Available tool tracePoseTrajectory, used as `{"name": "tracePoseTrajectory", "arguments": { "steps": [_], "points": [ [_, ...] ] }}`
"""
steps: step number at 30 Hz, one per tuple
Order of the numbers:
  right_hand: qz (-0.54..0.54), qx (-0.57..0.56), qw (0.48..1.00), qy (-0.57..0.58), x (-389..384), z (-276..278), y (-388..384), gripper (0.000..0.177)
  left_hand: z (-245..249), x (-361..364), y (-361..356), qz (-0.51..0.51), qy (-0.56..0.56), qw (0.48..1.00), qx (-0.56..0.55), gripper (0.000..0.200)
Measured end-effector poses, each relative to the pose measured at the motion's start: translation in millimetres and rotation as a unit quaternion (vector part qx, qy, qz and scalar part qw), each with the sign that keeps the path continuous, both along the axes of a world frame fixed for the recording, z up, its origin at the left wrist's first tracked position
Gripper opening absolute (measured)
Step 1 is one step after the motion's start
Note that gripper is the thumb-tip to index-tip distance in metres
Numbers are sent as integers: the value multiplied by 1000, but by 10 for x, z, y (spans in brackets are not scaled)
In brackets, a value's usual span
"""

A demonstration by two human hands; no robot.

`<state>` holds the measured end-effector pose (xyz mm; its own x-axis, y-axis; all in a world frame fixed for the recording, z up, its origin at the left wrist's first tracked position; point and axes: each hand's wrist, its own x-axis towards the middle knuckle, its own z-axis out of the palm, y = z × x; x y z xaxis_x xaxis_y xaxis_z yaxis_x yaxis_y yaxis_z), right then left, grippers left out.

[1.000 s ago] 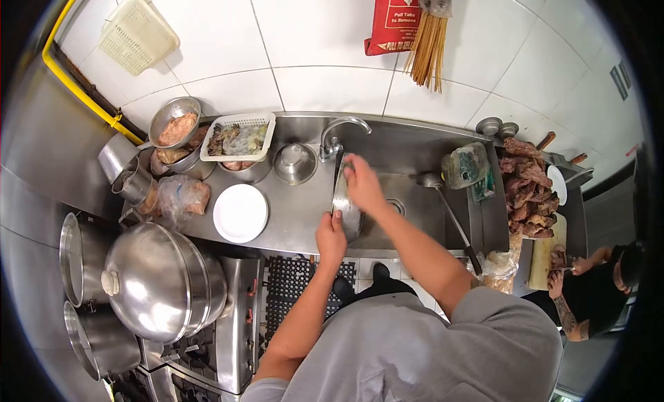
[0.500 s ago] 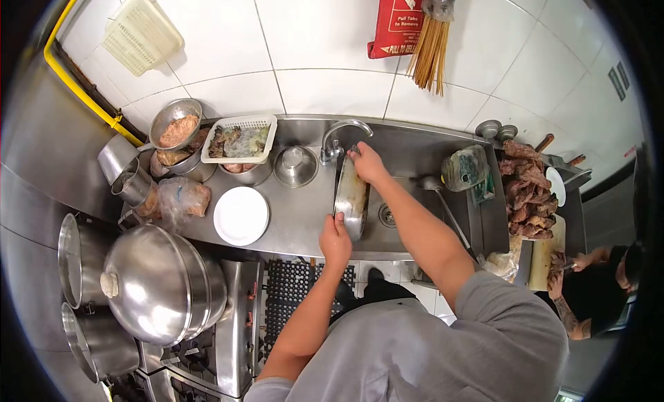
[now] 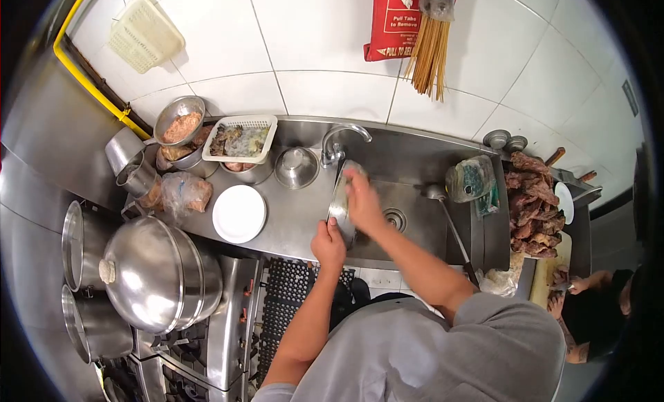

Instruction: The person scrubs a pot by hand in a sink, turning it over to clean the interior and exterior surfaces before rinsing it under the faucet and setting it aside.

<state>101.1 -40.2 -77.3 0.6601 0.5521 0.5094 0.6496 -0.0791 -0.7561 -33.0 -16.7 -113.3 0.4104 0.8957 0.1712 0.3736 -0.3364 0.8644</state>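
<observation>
A metal pan stands tilted on edge over the left side of the sink, below the faucet. My left hand grips its near rim, thumb up. Against the pan's side is my right hand, smeared by motion. Its fingers do not show clearly, and I cannot make out whether it holds a scrubber. Much of the pan is hidden behind that hand. A long-handled ladle leans in the right part of the sink.
Left on the counter are a white plate, a metal lid, a basket of seafood and bowls of meat. A large domed pot stands on the stove. At right, cooked meat is piled near a co-worker's hands.
My right hand has come down from the pan's far rim to its side and is moving quickly. The pan has tipped slightly. My left hand has shifted a little nearer to me along the rim.
</observation>
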Motion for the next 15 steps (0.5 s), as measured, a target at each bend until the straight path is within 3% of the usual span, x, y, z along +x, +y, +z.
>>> {"name": "tracePoseTrajectory", "arguments": {
  "steps": [3,5,6,8,10,12,14,15],
  "points": [
    [5,55,996,-69,44,71,-3,19,-45,34,-5,20,-17,999,28,42],
    [-8,-179,970,166,567,84,229,19,-35,44,-15,45,-18,999,11,44],
    [-32,-177,969,169,864,-148,393,25,-33,40,-41,45,-17,999,9,44],
    [-36,-181,971,152,798,-92,411,20,-6,60,3,62,0,998,5,45],
    [7,-87,985,148,259,123,134,20,23,81,42,65,12,998,17,46],
    [13,18,996,-89,-61,-20,-26,28,7,91,0,71,24,997,22,46],
    [36,-14,999,11,67,-13,-55,24,-18,101,1,72,25,995,62,47],
    [8,-91,991,102,323,-26,33,23,-3,102,5,72,28,995,61,47]
  ]
}}
